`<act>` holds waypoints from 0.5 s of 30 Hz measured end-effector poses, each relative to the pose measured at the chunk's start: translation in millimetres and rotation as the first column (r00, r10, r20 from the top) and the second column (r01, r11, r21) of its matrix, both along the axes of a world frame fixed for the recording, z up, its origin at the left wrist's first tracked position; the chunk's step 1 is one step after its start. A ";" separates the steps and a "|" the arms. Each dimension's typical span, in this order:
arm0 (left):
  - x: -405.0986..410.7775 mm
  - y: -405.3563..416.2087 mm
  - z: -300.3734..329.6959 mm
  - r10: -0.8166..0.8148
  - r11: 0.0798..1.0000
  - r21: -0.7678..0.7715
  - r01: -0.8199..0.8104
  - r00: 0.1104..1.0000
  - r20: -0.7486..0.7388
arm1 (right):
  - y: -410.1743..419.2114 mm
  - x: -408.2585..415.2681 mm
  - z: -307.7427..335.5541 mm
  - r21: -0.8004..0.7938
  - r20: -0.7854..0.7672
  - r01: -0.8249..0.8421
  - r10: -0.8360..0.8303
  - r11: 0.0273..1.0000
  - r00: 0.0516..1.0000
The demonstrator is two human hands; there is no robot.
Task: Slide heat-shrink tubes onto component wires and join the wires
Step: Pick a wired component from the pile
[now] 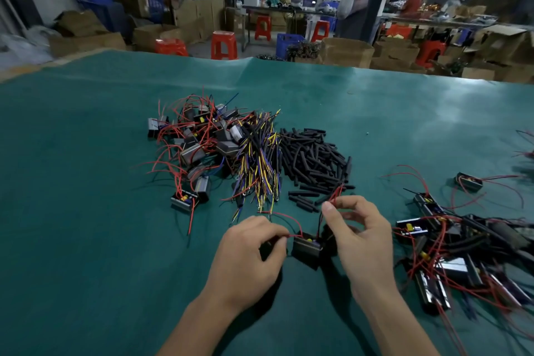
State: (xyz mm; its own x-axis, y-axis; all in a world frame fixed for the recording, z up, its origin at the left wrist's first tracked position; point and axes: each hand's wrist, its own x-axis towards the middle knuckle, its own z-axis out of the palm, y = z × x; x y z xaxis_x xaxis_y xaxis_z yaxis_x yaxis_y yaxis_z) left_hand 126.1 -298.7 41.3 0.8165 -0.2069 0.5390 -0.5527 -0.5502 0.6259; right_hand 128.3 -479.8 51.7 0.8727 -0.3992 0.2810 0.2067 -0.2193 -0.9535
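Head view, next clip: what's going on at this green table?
A person is working on one small black component box lying on the green table cover. The left hand pinches its red wire near the box; the right hand pinches other red wire ends higher up. Loose black heat-shrink tubes lie piled just beyond; none visibly on these wires yet.

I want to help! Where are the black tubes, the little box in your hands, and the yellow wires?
heat-shrink tube pile (313,162), head view, middle of the heap.
component box (307,246), head view, its dark side.
yellow-and-blue wire bundle (261,165), head view, bundle's middle.

Teal table cover — black tubes, red wires, yellow/blue leads, orange stools.
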 end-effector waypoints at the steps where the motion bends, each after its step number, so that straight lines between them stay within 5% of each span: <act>1: 0.4 0.2 -0.6 0.010 0.998 -0.057 -0.011 1.000 -0.023 | 0.2 0.2 -0.6 -0.005 0.008 -0.003 0.003 1.000 1.000; 5: 5.8 4.1 -2.5 0.016 0.913 -0.392 -0.117 0.967 -0.252 | 2.2 -1.0 -0.4 0.105 -0.008 -0.022 0.023 0.994 1.000; 10: 9.0 10.0 -0.9 -0.230 0.745 -0.663 -0.070 0.906 -0.355 | -2.6 -0.6 6.8 0.428 -0.064 -0.071 0.109 0.901 0.992; 13: 10.2 14.2 -1.4 -0.416 0.651 -0.758 -0.040 0.816 -0.401 | -3.9 -2.0 9.6 0.513 -0.070 -0.091 0.148 0.854 0.987; 15: 11.2 13.0 -3.3 -0.383 0.683 -0.729 -0.046 0.827 -0.411 | -4.5 -2.3 10.6 0.547 -0.070 -0.119 0.186 0.829 0.980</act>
State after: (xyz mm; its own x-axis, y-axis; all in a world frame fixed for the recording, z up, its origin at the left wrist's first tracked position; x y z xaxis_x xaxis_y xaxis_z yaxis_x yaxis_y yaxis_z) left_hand 137.3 -285.6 38.1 0.9867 -0.1192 0.1101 -0.0811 0.2249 0.9710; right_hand 126.0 -484.3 62.3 0.9475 -0.3166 -0.0446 0.0765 0.3597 -0.9299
